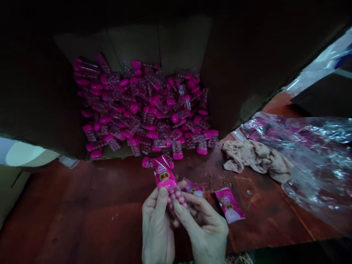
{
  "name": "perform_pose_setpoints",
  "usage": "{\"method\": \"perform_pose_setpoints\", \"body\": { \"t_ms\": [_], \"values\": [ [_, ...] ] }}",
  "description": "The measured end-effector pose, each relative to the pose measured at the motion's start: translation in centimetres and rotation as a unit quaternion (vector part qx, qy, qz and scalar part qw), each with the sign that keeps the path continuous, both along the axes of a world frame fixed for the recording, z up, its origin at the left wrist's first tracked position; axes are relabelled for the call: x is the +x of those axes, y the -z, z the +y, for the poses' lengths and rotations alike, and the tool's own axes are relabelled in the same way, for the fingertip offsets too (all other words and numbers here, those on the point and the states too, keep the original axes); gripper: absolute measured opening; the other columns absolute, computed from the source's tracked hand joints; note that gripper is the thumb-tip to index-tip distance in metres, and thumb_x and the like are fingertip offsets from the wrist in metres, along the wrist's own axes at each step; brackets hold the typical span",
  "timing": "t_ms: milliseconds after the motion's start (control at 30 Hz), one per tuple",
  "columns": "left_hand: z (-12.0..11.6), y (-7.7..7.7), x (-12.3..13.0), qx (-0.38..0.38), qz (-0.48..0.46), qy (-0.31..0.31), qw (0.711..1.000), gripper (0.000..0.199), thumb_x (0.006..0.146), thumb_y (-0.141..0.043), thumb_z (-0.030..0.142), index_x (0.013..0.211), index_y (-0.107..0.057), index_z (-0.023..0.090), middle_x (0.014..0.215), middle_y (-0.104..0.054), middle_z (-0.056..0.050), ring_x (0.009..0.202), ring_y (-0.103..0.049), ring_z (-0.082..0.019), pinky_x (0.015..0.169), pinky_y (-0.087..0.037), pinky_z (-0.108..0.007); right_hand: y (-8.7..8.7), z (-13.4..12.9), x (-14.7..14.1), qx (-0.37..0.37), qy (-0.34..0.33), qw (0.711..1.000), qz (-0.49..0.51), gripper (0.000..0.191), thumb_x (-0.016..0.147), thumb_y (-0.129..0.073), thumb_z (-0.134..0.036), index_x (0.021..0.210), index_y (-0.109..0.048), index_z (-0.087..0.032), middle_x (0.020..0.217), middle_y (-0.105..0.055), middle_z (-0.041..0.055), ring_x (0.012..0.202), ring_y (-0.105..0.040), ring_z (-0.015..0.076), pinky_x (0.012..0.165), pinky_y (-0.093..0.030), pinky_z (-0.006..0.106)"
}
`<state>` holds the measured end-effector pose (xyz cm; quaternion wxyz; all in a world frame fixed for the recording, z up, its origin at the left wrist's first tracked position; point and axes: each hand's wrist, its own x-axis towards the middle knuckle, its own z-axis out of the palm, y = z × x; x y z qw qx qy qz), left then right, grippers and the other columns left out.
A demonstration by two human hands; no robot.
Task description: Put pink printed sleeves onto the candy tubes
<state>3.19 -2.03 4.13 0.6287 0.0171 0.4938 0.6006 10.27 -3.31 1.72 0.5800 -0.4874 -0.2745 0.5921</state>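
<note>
A clear plastic tube of round pink sweets with a pink label (166, 179) sits tilted between the left hand (156, 231) and the right hand (205, 229), each grip closed on it above a reddish-brown surface (82, 209). Beyond, a brown cardboard box (132, 44) holds a heap of pink-capped tubes (143, 106). A flat pink sachet (229, 205) lies just right of the hands (a second one (193, 187) is partly hidden behind them), near a crumpled beige cloth (255, 159) and a clear plastic bag (316, 165).
</note>
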Motion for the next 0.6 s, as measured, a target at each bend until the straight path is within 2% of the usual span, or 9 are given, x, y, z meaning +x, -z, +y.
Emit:
{"method": "perform_pose_setpoints", "body": {
  "t_ms": [133, 233, 333, 400, 500, 600],
  "values": [
    [0.4, 0.1, -1.5, 0.039, 0.015, 0.014, 0.999, 0.032, 0.071, -0.068, 0.04, 0.086, -0.072, 0.012, 0.089, -0.072, -0.015, 0.064, -0.063, -0.017, 0.045, -0.046, -0.02, 0.1, 0.8, 0.6, -0.03, -0.05, 0.995, 0.077, 0.015, 0.066, -0.077, -0.02, 0.079, -0.071, -0.016, 0.059, -0.07, 0.0021, 0.039, -0.06, 0.0102, 0.042, -0.054, 0.02],
    [0.5, 0.2, -2.0, 0.056, 0.038, 0.02, 0.998, 0.026, 0.071, -0.07, 0.033, 0.088, -0.072, 0.013, 0.09, -0.072, -0.013, 0.068, -0.064, -0.018, 0.049, -0.048, -0.022, 0.2, 1.1, 0.6, -0.047, -0.07, 0.991, 0.103, 0.015, 0.065, -0.077, -0.023, 0.075, -0.071, -0.015, 0.055, -0.068, 0.0007, 0.036, -0.058, 0.0098, 0.04, -0.053, 0.021],
    [0.2, 0.4, -1.4, 0.029, 0.048, -0.012, 0.998, 0.021, 0.073, -0.069, 0.029, 0.088, -0.072, 0.015, 0.088, -0.072, -0.011, 0.062, -0.063, -0.014, 0.045, -0.045, -0.019, 0.3, 0.6, -0.2, -0.043, -0.042, 0.997, 0.056, 0.015, 0.065, -0.077, -0.024, 0.076, -0.07, -0.016, 0.057, -0.069, 0.0016, 0.038, -0.059, 0.0105, 0.041, -0.053, 0.021],
    [0.0, 0.5, -0.8, 0.012, 0.041, -0.033, 0.999, 0.023, 0.072, -0.069, 0.033, 0.085, -0.072, 0.015, 0.085, -0.073, -0.011, 0.052, -0.059, -0.011, 0.038, -0.038, -0.016, 0.3, 0.0, -0.8, -0.037, 0.005, 0.999, 0.0, 0.016, 0.065, -0.076, -0.024, 0.078, -0.071, -0.016, 0.059, -0.069, 0.0022, 0.04, -0.059, 0.0111, 0.041, -0.054, 0.021],
    [-0.1, 0.5, -0.3, 0.004, 0.022, -0.034, 0.999, 0.024, 0.069, -0.072, 0.035, 0.079, -0.073, 0.013, 0.078, -0.073, -0.011, 0.043, -0.054, -0.008, 0.032, -0.032, -0.014, 0.4, -0.6, -1.2, -0.004, 0.064, 0.995, -0.073, 0.017, 0.066, -0.076, -0.022, 0.082, -0.072, -0.017, 0.065, -0.07, 0.0036, 0.044, -0.061, 0.0125, 0.041, -0.055, 0.022],
    [0.1, 0.3, -0.2, 0.01, 0.006, -0.035, 0.999, 0.022, 0.066, -0.075, 0.033, 0.079, -0.073, 0.015, 0.078, -0.073, -0.011, 0.046, -0.057, -0.009, 0.035, -0.036, -0.014, 0.4, -0.6, -0.8, 0.022, 0.037, 0.997, -0.069, 0.017, 0.067, -0.075, -0.019, 0.084, -0.072, -0.018, 0.065, -0.071, 0.0035, 0.043, -0.062, 0.0129, 0.042, -0.055, 0.022]
  ]
}}
